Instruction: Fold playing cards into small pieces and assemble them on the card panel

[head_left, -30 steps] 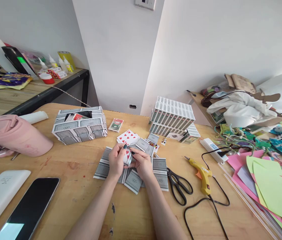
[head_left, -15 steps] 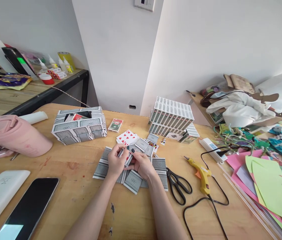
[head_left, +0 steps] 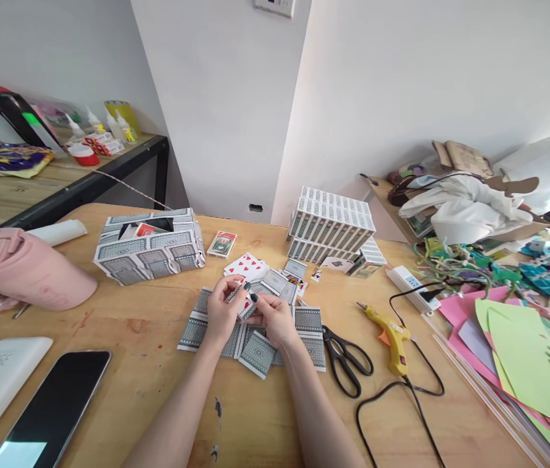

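Observation:
Between my hands is a playing card (head_left: 247, 310), its red pips partly covered by my fingers. My left hand (head_left: 223, 311) pinches it from the left, and my right hand (head_left: 275, 317) grips its right side with thumb and fingers. Below them lie grey-backed cards (head_left: 257, 354), several joined into a flat panel (head_left: 309, 325). Just beyond my fingers, a fan of face-up heart cards (head_left: 246, 266) rests on the table beside more grey-backed cards (head_left: 279, 284).
Black scissors (head_left: 348, 361) and a corded yellow glue gun (head_left: 389, 331) lie to the right. A card-covered box (head_left: 151, 250) stands back left, stacked card packs (head_left: 331, 224) back right. A pink tumbler (head_left: 31, 270) and a phone (head_left: 55, 403) are on the left.
The whole view has shifted slightly, so things sit a little further left. Both hands stay on the card, with the thumbs slightly moved.

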Available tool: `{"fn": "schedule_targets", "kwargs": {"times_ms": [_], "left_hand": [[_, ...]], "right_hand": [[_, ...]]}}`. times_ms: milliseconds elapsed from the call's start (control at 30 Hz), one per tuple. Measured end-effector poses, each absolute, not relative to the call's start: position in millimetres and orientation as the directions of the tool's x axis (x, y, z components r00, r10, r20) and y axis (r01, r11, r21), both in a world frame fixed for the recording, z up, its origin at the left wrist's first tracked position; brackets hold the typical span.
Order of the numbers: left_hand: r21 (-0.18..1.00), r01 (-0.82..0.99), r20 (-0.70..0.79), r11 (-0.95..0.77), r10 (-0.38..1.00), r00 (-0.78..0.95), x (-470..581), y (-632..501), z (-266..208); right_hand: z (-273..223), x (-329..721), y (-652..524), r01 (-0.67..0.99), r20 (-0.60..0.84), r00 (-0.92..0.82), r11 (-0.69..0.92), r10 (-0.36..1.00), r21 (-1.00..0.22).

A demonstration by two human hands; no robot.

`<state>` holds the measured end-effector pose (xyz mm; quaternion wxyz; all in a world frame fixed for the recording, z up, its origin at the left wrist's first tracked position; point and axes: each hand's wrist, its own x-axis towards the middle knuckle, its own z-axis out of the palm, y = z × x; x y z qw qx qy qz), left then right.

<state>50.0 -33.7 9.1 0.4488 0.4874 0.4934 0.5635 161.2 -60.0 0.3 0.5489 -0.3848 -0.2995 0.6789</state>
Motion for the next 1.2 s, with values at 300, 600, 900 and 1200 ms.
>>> {"fn": "schedule_targets", "kwargs": {"times_ms": [300, 600, 900, 1200], "left_hand": [[0.990, -0.135, -0.040, 0.036, 0.999, -0.025, 53, -32, -2], [0.979, -0.187, -0.084, 0.075, 0.996, -0.038, 54, -31, -2], [1.000, -0.019, -0.011, 0.009, 0.992, -0.122, 54, -33, 2], [0.957, 0.258, 0.165, -0.136, 0.982, -0.095, 55, -41, 10]], "right_hand": [[-6, 162, -58, -0.357, -0.135, 0.063, -0.104, 0.989, -0.928], [-6, 161, -58, -0.278, -0.103, 0.115, -0.068, 0.988, -0.958], [-5, 159, -59, -0.310, -0.140, 0.080, -0.109, 0.987, -0.945], [1, 157, -59, -0.262, -0.097, 0.107, -0.066, 0.990, -0.963]]}}
